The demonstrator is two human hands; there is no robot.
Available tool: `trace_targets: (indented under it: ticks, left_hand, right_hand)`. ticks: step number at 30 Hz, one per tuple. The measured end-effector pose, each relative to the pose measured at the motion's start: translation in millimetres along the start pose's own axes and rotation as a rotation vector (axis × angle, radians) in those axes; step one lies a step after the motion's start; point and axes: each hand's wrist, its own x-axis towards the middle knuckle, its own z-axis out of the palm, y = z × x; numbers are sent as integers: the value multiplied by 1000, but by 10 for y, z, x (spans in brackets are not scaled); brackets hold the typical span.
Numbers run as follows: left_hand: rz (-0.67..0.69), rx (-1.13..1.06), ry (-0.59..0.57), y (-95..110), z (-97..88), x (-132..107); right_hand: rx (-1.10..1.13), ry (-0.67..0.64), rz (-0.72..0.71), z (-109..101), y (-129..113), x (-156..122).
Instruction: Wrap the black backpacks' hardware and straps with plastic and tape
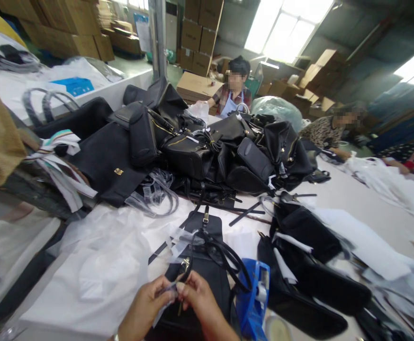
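Note:
A black leather bag point(207, 272) lies in front of me, with thin black straps point(228, 255) and a gold-toned clasp point(185, 264) on top. My left hand point(152, 300) pinches a piece of clear plastic film point(162, 310) at a narrow black strap. Fingertips almost touching it, my right hand point(200, 296) is closed on the same strap; the exact grip is partly hidden by the fingers. More clear film point(182, 241) lies over the bag above the hands. Right beside the bag stands a blue tape dispenser point(251, 298).
A large heap of black bags point(189, 154) fills the table's far side. White and translucent wrapping point(103, 265) spreads at left. More black bags point(310, 270) lie at right. Striped ribbons point(63, 161) hang at left. A co-worker point(233, 92) sits beyond the heap; others are farther right.

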Motion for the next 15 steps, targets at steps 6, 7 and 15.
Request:
trace_targets:
  ticks: [6,7,15]
  left_hand:
    - [38,294,3,-38,-84,-38]
    - [27,288,11,-27,-80,-11]
    - [20,351,-94,22,61,153]
  right_hand:
    - [235,117,23,-117,-141,100]
    - [270,151,15,-90,-95,99]
    - [192,58,84,-79,181,43]
